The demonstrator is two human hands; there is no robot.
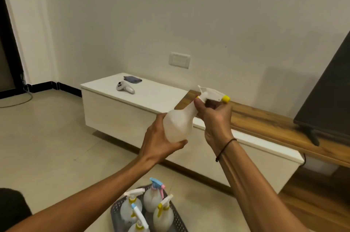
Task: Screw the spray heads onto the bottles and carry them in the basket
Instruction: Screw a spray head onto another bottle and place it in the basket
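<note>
A translucent white bottle is held tilted in mid-air in front of the low cabinet. My left hand grips its round body from below. My right hand grips the neck just under the white spray head, which has a yellow nozzle and sits on the bottle's top. On the floor below stands a grey perforated basket holding several bottles with spray heads on them: one blue and pink, the others white with yellow.
A low white cabinet stands ahead, with a white controller and a folded dark cloth on top. A wooden shelf runs to the right and carries a dark TV. Tiled floor lies to the left.
</note>
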